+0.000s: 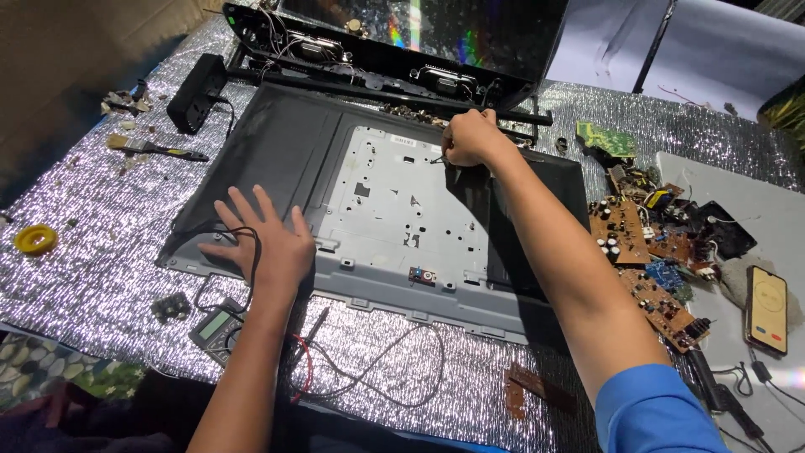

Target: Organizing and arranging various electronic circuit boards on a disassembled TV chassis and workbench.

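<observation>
A dark grey television back panel (277, 143) lies flat on the silver-covered table, with a pale metal plate (402, 201) at its middle. My left hand (267, 239) rests flat with fingers spread on the panel's near left edge, over a black wire. My right hand (468, 137) is closed at the plate's far edge, pinching a thin black probe or wire whose tip touches the metal. A small multimeter (216, 325) lies just below my left wrist, with red and black leads (335, 369) trailing along the table.
A black screen frame (377, 71) with speakers stands behind the panel. Several brown circuit boards (637, 243) and a phone (767, 309) lie at the right. A black adapter (197, 92), a brush (155, 149) and a yellow tape roll (35, 239) lie at the left.
</observation>
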